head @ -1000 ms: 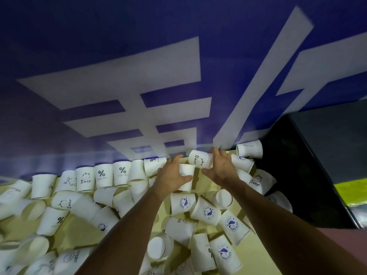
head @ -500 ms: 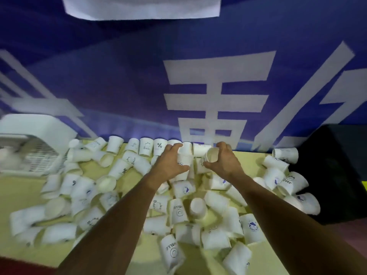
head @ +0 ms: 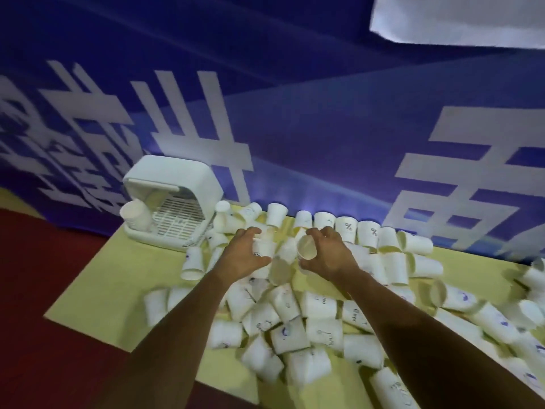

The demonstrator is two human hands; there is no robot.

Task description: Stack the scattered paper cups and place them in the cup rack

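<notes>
Just above the middle of the frame, the left hand (head: 241,256) curls its fingers and thumb round a white cup (head: 263,250), gripping it by the wall. Just to its right, apart from it, the right hand (head: 331,252) grips a second cup (head: 306,247) in curled fingers, with the open mouth turned toward the camera. Both hands hover over the scattered cups (head: 295,317), which lie mostly on their sides across the yellow-green table (head: 118,276), from the centre to the lower right. A row of cups (head: 349,228) stands along the table's far edge. The white cup rack (head: 188,178) sits at the table's far left corner, upper left of the hands, with a short cup stack (head: 136,216) at its left side. A blue banner (head: 309,128) with large white characters fills the top.
</notes>
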